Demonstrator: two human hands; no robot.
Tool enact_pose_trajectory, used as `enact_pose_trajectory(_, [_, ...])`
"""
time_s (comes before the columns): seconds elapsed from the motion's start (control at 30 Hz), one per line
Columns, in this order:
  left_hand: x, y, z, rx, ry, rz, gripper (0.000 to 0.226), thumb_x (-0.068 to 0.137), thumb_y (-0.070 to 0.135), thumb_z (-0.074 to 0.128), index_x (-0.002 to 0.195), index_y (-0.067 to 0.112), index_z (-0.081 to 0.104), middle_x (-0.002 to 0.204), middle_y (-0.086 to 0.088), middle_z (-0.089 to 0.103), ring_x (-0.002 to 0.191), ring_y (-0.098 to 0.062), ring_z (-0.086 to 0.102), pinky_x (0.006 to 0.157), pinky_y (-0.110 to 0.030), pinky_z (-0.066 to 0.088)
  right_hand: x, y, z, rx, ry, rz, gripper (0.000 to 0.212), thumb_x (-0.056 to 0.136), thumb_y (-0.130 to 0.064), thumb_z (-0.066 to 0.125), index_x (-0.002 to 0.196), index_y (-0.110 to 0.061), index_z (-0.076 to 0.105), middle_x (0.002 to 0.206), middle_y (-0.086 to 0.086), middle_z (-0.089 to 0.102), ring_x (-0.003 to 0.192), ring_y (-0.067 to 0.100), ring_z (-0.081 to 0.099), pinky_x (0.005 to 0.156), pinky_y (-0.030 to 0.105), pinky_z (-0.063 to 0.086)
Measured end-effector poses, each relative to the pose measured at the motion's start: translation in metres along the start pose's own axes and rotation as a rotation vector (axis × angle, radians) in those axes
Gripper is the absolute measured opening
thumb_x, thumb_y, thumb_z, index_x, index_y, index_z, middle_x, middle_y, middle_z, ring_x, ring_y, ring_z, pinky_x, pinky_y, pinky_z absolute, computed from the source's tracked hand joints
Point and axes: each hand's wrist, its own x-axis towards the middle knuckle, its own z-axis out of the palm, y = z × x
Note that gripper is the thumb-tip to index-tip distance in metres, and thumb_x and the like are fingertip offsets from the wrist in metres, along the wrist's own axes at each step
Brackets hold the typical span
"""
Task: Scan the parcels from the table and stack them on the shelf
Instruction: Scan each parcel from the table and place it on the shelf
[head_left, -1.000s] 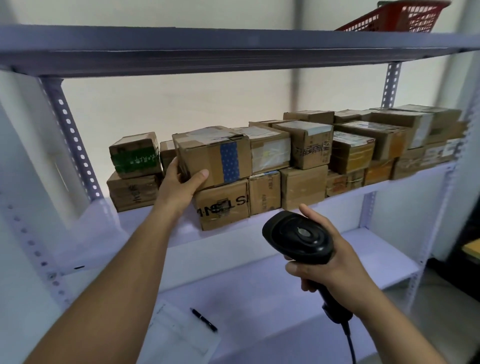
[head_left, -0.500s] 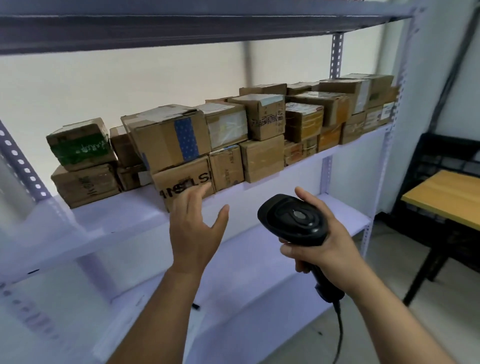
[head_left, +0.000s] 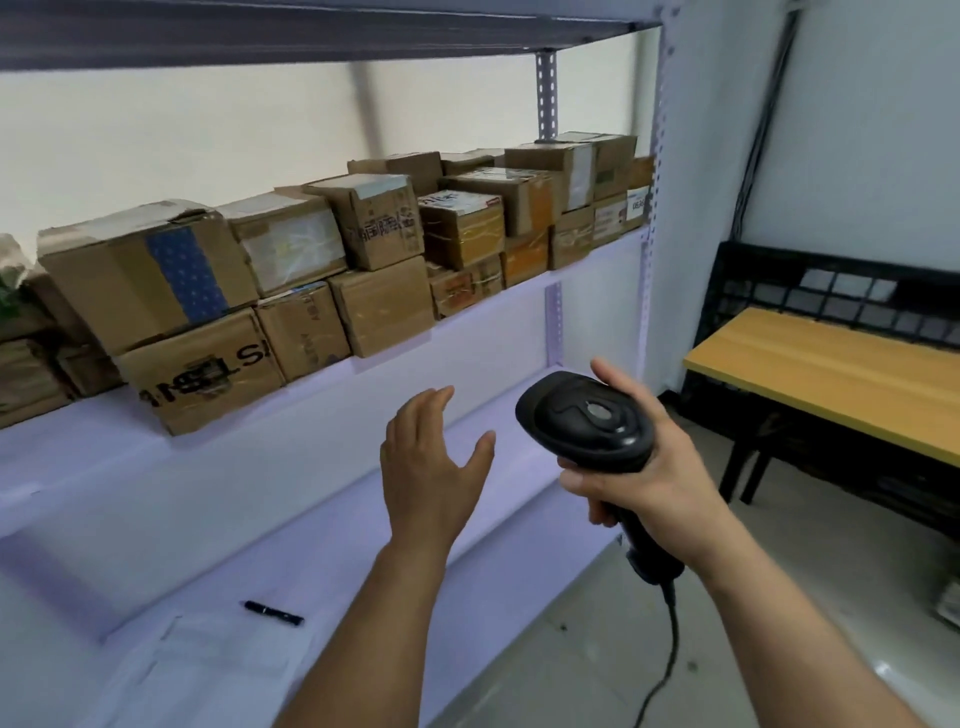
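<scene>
My left fingers (head_left: 431, 408) are straight and loosely spread, grasping nothing. My left hand (head_left: 434, 467) hangs in mid-frame with its back to me, below the parcels (head_left: 384, 306) and touching none of them. My right fingers (head_left: 589, 486) are clenched round the handle of the black scanner (head_left: 587, 421). My right hand (head_left: 660, 483) holds it upright just right of the left hand, its rounded head and grey oval button facing me. Its cable (head_left: 670, 649) drops toward the bottom edge of the frame. The parcels sit two high in a row on the shelf (head_left: 78, 436), running from the left edge up toward centre right. The nearest lower box (head_left: 202, 369) carries big black letters printed upside down and smeared; I can make out an "S" and little more. On top of it rests a box with a blue strip of tape (head_left: 156, 270). Further along is a box with dark printed characters (head_left: 376, 223), too blurred to read. At the far end a white label (head_left: 636, 205) bears dark letters I cannot make out. My left forearm crosses the lower board (head_left: 311, 561), where a black pen (head_left: 272, 613) lies near a sheet of paper (head_left: 208, 660) at lower left. At the right of the frame stands a desk (head_left: 841, 374) with a yellow wooden top and black legs, and a black grid crate (head_left: 831, 296) stands behind it.
</scene>
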Motion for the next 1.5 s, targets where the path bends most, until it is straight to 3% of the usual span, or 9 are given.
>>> enact_pose_trajectory(0.37, [0.012, 0.107, 0.087, -0.054, -0.044, 0.006, 0.063, 0.082, 0.039, 0.073, 0.136, 0.017, 0.050, 0.141, -0.004, 0.049, 0.130, -0.024, 0.043, 0.103, -0.037, 0.036, -0.003, 0.006, -0.124, 0.026, 0.050, -0.020, 0.095, 0.069, 0.010, 0.081, 0.138, -0.044, 0.045, 0.111, 0.010, 0.066, 0.050, 0.028, 0.057, 0.047, 0.031, 0.048])
enact_pose_trajectory(0.53, [0.004, 0.154, 0.135, -0.087, -0.060, 0.004, 0.063, 0.081, 0.038, 0.075, 0.135, 0.017, 0.051, 0.140, -0.005, 0.050, 0.129, -0.026, 0.044, 0.102, -0.038, 0.037, -0.011, 0.006, -0.189, -0.017, 0.056, 0.010, 0.097, 0.064, -0.004, 0.087, 0.142, -0.043, 0.042, 0.109, -0.002, 0.069, 0.052, 0.026, 0.058, 0.049, 0.033, 0.049])
enact_pose_trajectory(0.73, [-0.001, 0.209, 0.190, -0.171, -0.110, 0.010, 0.067, 0.074, 0.052, 0.059, 0.129, 0.014, 0.057, 0.134, -0.006, 0.055, 0.124, -0.028, 0.050, 0.097, -0.039, 0.040, -0.023, 0.007, -0.254, -0.079, 0.122, 0.016, 0.098, 0.061, -0.012, 0.091, 0.138, -0.051, 0.044, 0.115, -0.004, 0.066, 0.054, 0.028, 0.060, 0.047, 0.033, 0.051])
enact_pose_trajectory(0.9, [0.000, 0.247, 0.234, -0.240, -0.204, 0.038, 0.067, 0.075, 0.050, 0.062, 0.132, 0.014, 0.055, 0.136, -0.006, 0.053, 0.125, -0.028, 0.046, 0.100, -0.039, 0.036, -0.033, 0.008, -0.296, -0.087, 0.240, 0.032, 0.097, 0.059, -0.011, 0.085, 0.141, -0.042, 0.043, 0.112, -0.008, 0.067, 0.061, 0.030, 0.059, 0.046, 0.035, 0.053])
enact_pose_trajectory(1.07, [0.005, 0.277, 0.288, -0.296, -0.323, 0.100, 0.066, 0.079, 0.040, 0.073, 0.136, 0.016, 0.051, 0.140, -0.006, 0.050, 0.129, -0.026, 0.044, 0.105, -0.042, 0.036, -0.035, 0.020, -0.339, -0.152, 0.376, 0.069, 0.099, 0.061, -0.011, 0.084, 0.144, -0.040, 0.039, 0.111, -0.009, 0.067, 0.067, 0.048, 0.059, 0.050, 0.044, 0.054])
enact_pose_trajectory(1.27, [0.015, 0.319, 0.362, -0.363, -0.470, 0.165, 0.069, 0.081, 0.037, 0.075, 0.141, 0.016, 0.046, 0.145, -0.006, 0.046, 0.132, -0.026, 0.042, 0.108, -0.042, 0.033, -0.025, 0.034, -0.399, -0.201, 0.529, 0.124, 0.100, 0.059, -0.016, 0.089, 0.142, -0.044, 0.041, 0.115, 0.006, 0.064, 0.056, 0.032, 0.061, 0.048, 0.039, 0.054])
enact_pose_trajectory(1.5, [0.037, 0.369, 0.430, -0.376, -0.622, 0.308, 0.072, 0.084, 0.039, 0.070, 0.146, 0.020, 0.037, 0.148, 0.000, 0.040, 0.137, -0.019, 0.035, 0.111, -0.037, 0.027, -0.014, 0.032, -0.459, -0.241, 0.710, 0.176, 0.100, 0.059, -0.018, 0.092, 0.141, -0.046, 0.043, 0.105, 0.013, 0.068, 0.052, 0.030, 0.060, 0.047, 0.037, 0.052])
